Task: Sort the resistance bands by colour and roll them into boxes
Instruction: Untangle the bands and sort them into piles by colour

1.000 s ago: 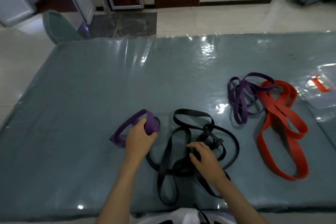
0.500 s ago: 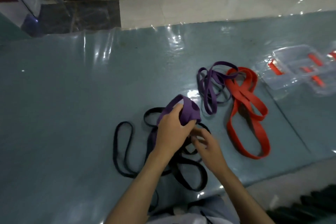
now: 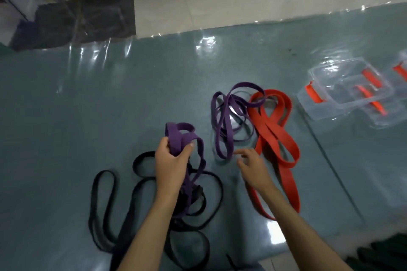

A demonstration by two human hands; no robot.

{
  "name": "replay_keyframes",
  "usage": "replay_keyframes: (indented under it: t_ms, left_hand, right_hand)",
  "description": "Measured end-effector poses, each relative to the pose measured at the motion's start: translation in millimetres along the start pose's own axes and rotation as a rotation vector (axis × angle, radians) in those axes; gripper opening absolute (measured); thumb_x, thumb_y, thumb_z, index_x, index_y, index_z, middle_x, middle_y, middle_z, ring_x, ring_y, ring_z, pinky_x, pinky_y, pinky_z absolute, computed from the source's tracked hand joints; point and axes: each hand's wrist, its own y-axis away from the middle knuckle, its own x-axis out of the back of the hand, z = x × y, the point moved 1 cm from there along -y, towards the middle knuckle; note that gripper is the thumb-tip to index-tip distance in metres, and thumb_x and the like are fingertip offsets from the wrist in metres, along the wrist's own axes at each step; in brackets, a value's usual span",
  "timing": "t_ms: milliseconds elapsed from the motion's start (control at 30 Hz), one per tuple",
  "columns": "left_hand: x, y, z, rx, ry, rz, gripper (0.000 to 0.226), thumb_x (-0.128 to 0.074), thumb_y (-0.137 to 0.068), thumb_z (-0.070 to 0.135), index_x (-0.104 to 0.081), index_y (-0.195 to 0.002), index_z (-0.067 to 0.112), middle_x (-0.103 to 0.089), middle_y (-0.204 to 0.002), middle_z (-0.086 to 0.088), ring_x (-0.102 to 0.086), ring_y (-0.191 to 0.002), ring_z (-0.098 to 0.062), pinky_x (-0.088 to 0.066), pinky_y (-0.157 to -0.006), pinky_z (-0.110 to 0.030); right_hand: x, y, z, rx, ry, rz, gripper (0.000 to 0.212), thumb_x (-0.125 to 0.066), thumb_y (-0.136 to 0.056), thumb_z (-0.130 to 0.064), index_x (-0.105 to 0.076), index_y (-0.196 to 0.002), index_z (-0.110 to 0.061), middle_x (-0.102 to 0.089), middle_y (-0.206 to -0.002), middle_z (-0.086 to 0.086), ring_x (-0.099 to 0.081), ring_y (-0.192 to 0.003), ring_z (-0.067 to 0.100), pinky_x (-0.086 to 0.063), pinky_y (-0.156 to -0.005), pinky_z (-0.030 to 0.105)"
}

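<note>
- Purple flat rubber resistance band [image 3: 179, 136], partly gathered into a bundle, now held in the grip of the left hand [image 3: 170, 165], fingers and thumb curled round it; a second ago it lay lower and further toward 9 o'clock, beside the black tangle. Its tail hangs down over the black bands.
- Right hand [image 3: 253, 168] has come off the black narrow rubber bands [image 3: 123, 200]; its grip is spread, fingers loose, holding nothing, reaching toward 12 o'clock at the second purple band [image 3: 222, 123], a loose heap on the desk [image 3: 88, 105].
- Red wide rubber band [image 3: 277, 134] lies at 3 o'clock of that heap, overlapping it at the top.
- Clear plastic boxes with orange clasps [image 3: 343, 92] sit well apart at 2 o'clock.
- Judgement: purples are being brought together first; sorting by colour is under way, rolling only begun, nothing boxed yet.
- Risk: the hanging tail looks caught among the black bands and may drag them along.
</note>
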Motion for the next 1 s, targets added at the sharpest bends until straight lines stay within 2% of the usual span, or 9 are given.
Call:
replay_keyframes:
  t_ms: [133, 267, 433, 533, 633, 700, 767, 900, 1000]
  left_hand:
    - [-15.4, -7.2, -11.2, 0.082, -0.008, 0.132, 0.015, -0.081, -0.09, 0.024, -0.066, -0.091, 0.021, -0.075, -0.092, -0.015, -0.072, -0.088, -0.037, -0.059, -0.076, -0.044]
    - [-28.5, -3.5, -21.8, 0.116, -0.028, 0.173, 0.017, -0.083, -0.09, 0.025, -0.068, -0.088, 0.034, -0.076, -0.09, -0.002, -0.075, -0.087, -0.024, -0.06, -0.078, -0.035]
    - [-37.4, 1.2, -28.9, 0.118, -0.094, 0.183, 0.02, -0.083, -0.091, 0.022, -0.068, -0.093, 0.036, -0.075, -0.09, 0.001, -0.074, -0.086, -0.018, -0.056, -0.074, -0.021]
    - [-42.1, 0.5, -29.6, 0.124, -0.15, 0.212, 0.023, -0.084, -0.09, 0.024, -0.067, -0.093, 0.04, -0.075, -0.09, 0.007, -0.073, -0.083, -0.011, -0.055, -0.069, -0.015]
    - [-47.4, -0.7, -31.0, 0.119, -0.179, 0.219, 0.024, -0.084, -0.09, 0.026, -0.067, -0.095, 0.043, -0.076, -0.092, 0.007, -0.073, -0.084, -0.011, -0.059, -0.073, -0.022]
    - [-49.5, -2.3, -33.1, 0.12, -0.19, 0.208, 0.023, -0.083, -0.091, 0.024, -0.068, -0.096, 0.04, -0.076, -0.093, 0.004, -0.074, -0.086, -0.015, -0.062, -0.078, -0.032]
    - [-50.8, -5.1, -33.4, 0.123, -0.203, 0.192, 0.023, -0.083, -0.091, 0.022, -0.068, -0.096, 0.039, -0.076, -0.094, 0.004, -0.074, -0.087, -0.017, -0.063, -0.081, -0.038]
    - [-50.2, -13.7, -31.1, 0.103, -0.229, 0.171, 0.021, -0.082, -0.091, 0.021, -0.068, -0.096, 0.036, -0.075, -0.092, 0.005, -0.074, -0.086, -0.016, -0.062, -0.078, -0.033]
    - [-51.1, -17.4, -29.5, 0.105, -0.216, 0.155, 0.018, -0.082, -0.092, 0.021, -0.068, -0.096, 0.032, -0.075, -0.091, 0.004, -0.074, -0.086, -0.018, -0.061, -0.079, -0.034]
  right_hand:
    - [8.8, -65.2, 10.7, -0.008, 0.122, 0.005, 0.038, -0.074, -0.088, -0.005, -0.068, -0.126, -0.006, -0.057, -0.134, 0.021, -0.054, -0.128, 0.039, -0.038, -0.109, 0.028]
    - [6.2, -131.0, 11.9, 0.017, 0.273, -0.029, 0.056, -0.073, -0.093, -0.027, -0.054, -0.144, -0.012, -0.037, -0.158, 0.019, -0.035, -0.147, 0.039, -0.035, -0.12, 0.051]
    - [-4.0, -191.8, 4.7, 0.059, 0.401, -0.015, 0.062, -0.069, -0.095, -0.042, -0.048, -0.148, -0.02, -0.024, -0.169, 0.017, -0.019, -0.157, 0.038, -0.025, -0.123, 0.06]
    - [-4.9, -223.5, 4.6, -0.022, 0.455, -0.095, 0.091, -0.06, -0.088, -0.076, -0.035, -0.158, -0.024, -0.014, -0.172, 0.018, -0.008, -0.16, 0.038, -0.012, -0.124, 0.067]
    - [-12.7, -246.4, -3.1, -0.147, 0.441, -0.186, 0.117, -0.043, -0.075, -0.098, -0.022, -0.164, -0.024, -0.013, -0.172, 0.022, -0.002, -0.161, 0.04, 0.004, -0.119, 0.074]
    - [-24.3, -252.4, -11.8, -0.194, 0.448, -0.223, 0.119, -0.048, -0.074, -0.096, -0.018, -0.164, -0.023, -0.015, -0.17, 0.027, -0.008, -0.159, 0.044, 0.0, -0.117, 0.077]
    - [-33.5, -254.6, -17.0, -0.199, 0.527, -0.235, 0.117, -0.064, -0.076, -0.084, -0.016, -0.163, -0.022, -0.019, -0.166, 0.03, -0.02, -0.153, 0.049, -0.017, -0.118, 0.075]
    - [-27.9, -260.8, -13.9, -0.158, 0.59, -0.211, 0.101, -0.079, -0.079, -0.061, -0.027, -0.155, -0.021, -0.035, -0.156, 0.028, -0.042, -0.139, 0.05, -0.039, -0.108, 0.063]
    - [-24.9, -253.2, -4.3, -0.04, 0.568, -0.203, 0.084, -0.082, -0.084, -0.039, -0.034, -0.148, -0.015, -0.05, -0.144, 0.026, -0.05, -0.131, 0.049, -0.043, -0.107, 0.057]
